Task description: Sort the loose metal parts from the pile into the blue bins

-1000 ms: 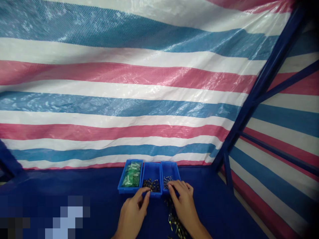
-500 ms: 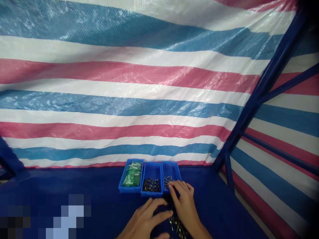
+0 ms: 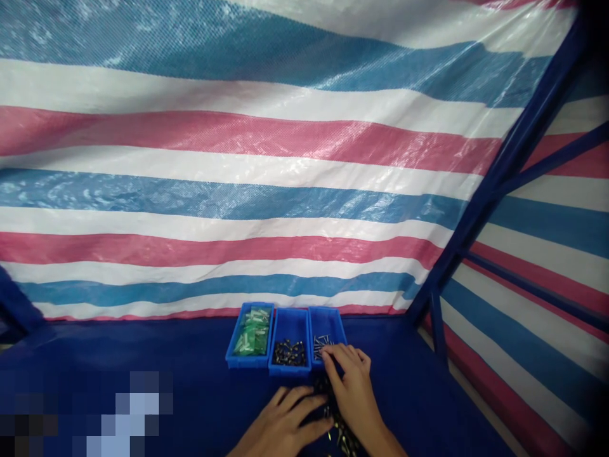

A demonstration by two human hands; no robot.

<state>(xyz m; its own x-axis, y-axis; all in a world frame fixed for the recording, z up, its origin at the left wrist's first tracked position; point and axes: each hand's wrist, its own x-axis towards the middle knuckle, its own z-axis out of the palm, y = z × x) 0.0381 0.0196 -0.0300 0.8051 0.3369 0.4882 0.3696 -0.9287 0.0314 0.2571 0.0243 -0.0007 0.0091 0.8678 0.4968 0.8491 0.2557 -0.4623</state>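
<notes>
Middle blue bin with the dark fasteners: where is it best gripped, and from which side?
Probably by the front rim of the middle blue bin, coming from the near side. Its side walls sit tight against the bin of green packets and the bin of metal pins, leaving no finger room, while its front wall stands free.

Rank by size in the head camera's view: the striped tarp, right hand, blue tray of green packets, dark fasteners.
1. Striped tarp, by far the largest.
2. Right hand and blue tray look alike; the hand is nearer the camera, so I can't rank them.
3. Dark fasteners, smallest.
</notes>
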